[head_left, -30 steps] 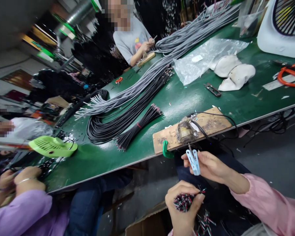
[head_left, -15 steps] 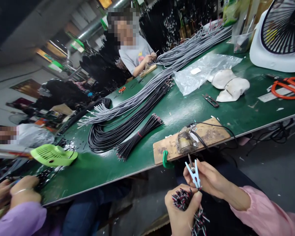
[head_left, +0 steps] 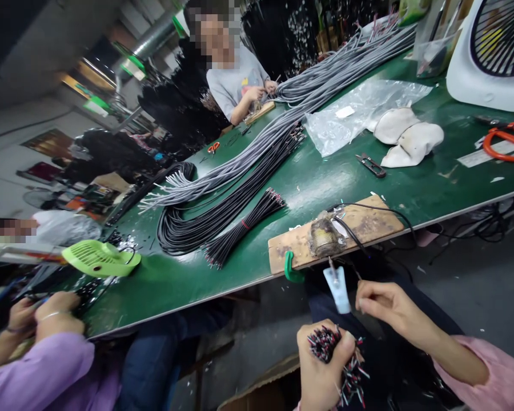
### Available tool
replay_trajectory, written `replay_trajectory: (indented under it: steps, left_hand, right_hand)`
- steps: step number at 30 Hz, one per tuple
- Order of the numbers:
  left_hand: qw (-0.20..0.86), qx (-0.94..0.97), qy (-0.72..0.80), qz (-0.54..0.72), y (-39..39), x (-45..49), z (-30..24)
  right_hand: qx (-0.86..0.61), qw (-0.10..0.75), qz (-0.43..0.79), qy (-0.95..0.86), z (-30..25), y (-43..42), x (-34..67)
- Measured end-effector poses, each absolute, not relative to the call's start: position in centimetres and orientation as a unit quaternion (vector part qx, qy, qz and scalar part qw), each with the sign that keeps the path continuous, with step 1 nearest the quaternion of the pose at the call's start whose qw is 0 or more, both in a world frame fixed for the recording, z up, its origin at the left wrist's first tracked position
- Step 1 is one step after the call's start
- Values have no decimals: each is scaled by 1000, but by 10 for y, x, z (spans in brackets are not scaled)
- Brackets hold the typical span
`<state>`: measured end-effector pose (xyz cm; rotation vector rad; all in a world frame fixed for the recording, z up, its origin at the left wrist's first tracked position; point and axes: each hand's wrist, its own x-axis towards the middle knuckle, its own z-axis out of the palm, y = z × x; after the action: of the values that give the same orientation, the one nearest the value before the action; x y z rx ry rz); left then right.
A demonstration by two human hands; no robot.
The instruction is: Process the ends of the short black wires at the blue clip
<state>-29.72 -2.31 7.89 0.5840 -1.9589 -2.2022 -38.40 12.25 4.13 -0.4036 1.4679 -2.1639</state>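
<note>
My left hand (head_left: 323,362) is closed around a bundle of thin cables (head_left: 324,343); their stripped red, white and black ends poke out above the fist and below the thumb. To its right, my right hand (head_left: 385,308) is pinched, thumb against fingers. A thin sliver rises near its fingertips, too small to name. Between the hands and the table edge, a light blue clothespin (head_left: 338,291) hangs on a thin metal tip. That tip sticks out from a grimy taped block (head_left: 325,236) on a wooden board (head_left: 372,220). My right hand is apart from the clothespin.
A green clamp (head_left: 292,267) grips the board at the green table's edge. Black cable bundles (head_left: 244,225) and grey cables (head_left: 257,137) lie beyond. Snips (head_left: 370,165), orange scissors (head_left: 508,141) and a white fan (head_left: 488,57) are rightward. Co-workers sit left and across.
My right hand has drawn back to the right, away from the clothespin. The clothespin has turned from its open-legged side to its flat face. My left hand is slightly lower and farther right.
</note>
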Motion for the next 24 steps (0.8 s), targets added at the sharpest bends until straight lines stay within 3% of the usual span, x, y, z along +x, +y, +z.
replay_trajectory:
  steps: [4, 7, 16, 24]
  left_hand:
    - [73, 275, -655, -700, -19, -282, 58]
    - [66, 262, -677, -685, -18, -280, 55]
    - [110, 271, -620, -728, -13, -289, 75]
    - [147, 197, -721, -648, -17, -290, 75]
  right_hand:
    - [-276, 144, -723, 616, 70, 124, -375]
    - [-290, 107, -694, 651, 78, 120, -371]
    - [-239, 100, -678, 688, 64, 120, -366]
    - [-299, 80, -640, 703, 75, 122, -368]
